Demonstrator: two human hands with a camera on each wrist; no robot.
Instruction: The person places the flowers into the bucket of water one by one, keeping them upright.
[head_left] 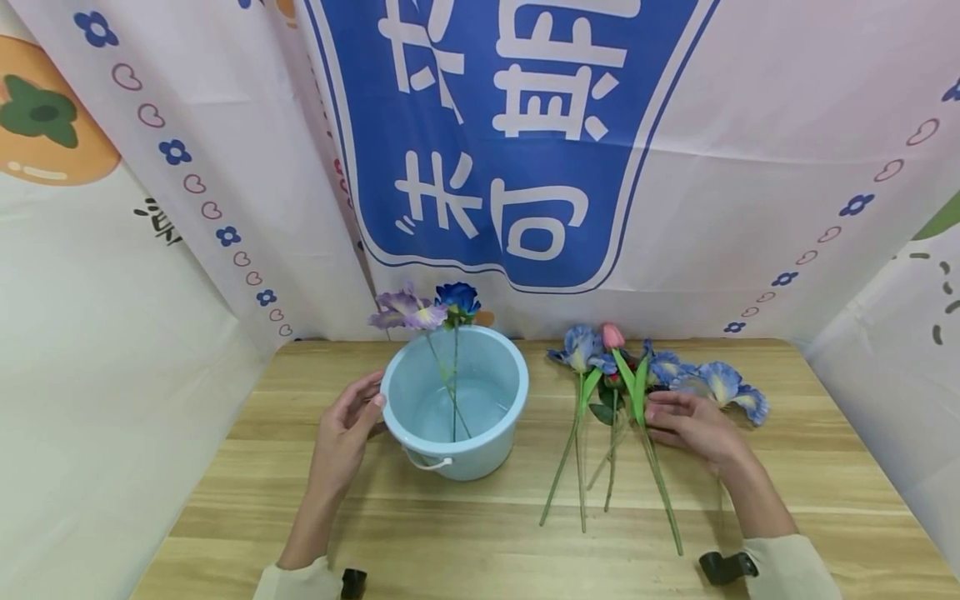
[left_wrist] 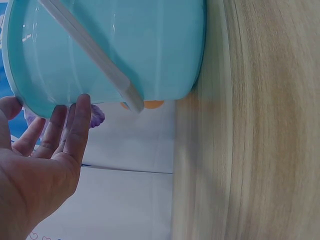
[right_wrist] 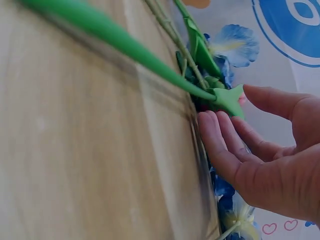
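My left hand (head_left: 348, 429) rests at the left side of a light-blue bucket (head_left: 487, 462), thumb at the rim and fingers extended along the outer wall. Inside the bucket stand a purple iris (head_left: 408, 308) and a blue rose (head_left: 459, 298), their stems crossing. On the right, my right hand (head_left: 697, 427) reaches to a pink tulip (head_left: 612, 336). In the right wrist view its thumb and fingers stand apart on either side of the tulip's green leaf (right_wrist: 227, 101), fingertips close beside it.
Around the tulip lie a blue iris (head_left: 581, 346), a red rose (head_left: 615, 380) and more blue irises (head_left: 720, 382) toward the right. The bucket's white handle (head_left: 429, 463) hangs at its front. A printed cloth (head_left: 690, 250) hangs behind the wooden table (head_left: 465, 542).
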